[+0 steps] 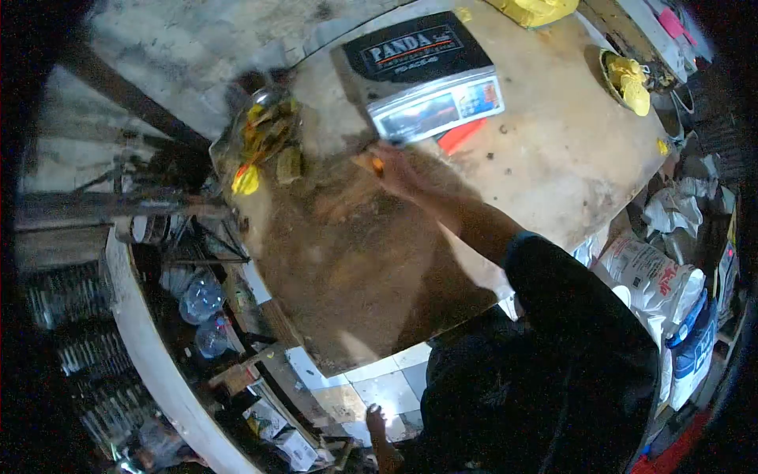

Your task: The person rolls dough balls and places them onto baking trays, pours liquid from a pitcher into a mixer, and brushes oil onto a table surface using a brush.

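My right hand (395,170) is low over the wooden table (339,261), just in front of a digital scale (430,110). Its fingers look closed and blurred around a small orange thing (377,165) that I cannot make out. A black box-like top marked PANDA (418,51) sits on the scale. Beside the scale's front edge lies a flat red object (461,137). Left of my hand are a brownish-yellow block (289,164) and a clear bag with yellow and brown contents (268,130). My left hand (376,425) hangs below the table edge, its fingers too small and dim to read.
A bowl holding a yellow bundle (628,83) stands at the table's right side, and a yellow bag (537,9) at the far edge. White sacks (651,272) are piled at right. Shelving with clear plastic bottles (201,300) stands at left above the tiled floor (387,391).
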Available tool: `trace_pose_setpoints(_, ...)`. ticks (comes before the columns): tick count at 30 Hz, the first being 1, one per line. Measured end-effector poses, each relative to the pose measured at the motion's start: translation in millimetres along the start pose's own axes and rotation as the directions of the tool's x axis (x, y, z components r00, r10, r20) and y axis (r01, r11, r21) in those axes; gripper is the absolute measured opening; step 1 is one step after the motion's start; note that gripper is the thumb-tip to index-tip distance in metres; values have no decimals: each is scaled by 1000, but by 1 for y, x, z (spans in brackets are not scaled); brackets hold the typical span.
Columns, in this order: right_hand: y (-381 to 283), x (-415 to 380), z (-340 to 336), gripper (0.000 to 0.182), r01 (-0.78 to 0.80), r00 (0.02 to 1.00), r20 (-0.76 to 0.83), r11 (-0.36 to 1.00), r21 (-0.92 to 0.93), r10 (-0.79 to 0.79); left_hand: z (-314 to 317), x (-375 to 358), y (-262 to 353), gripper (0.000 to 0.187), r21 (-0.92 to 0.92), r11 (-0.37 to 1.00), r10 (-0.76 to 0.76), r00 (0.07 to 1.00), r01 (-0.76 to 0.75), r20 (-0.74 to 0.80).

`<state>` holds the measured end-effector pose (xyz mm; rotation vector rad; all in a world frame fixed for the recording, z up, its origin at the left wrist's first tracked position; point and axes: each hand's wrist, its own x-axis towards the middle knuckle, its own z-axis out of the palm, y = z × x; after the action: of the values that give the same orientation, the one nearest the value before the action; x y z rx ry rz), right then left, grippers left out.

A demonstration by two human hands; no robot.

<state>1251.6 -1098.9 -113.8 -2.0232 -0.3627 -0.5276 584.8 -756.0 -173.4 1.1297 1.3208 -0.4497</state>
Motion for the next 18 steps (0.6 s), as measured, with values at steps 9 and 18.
trace_pose_setpoints(9,113,-81,-385,46,-585,810,-132,804,-107,572,-1,30,-5,30,-232,908,-230,877,349,421)
trace_pose_setpoints(18,176,-75,-244,56,-288,957,-140,899,-330,255,58,8,-43,19,721,586,624,774,-371,-109)
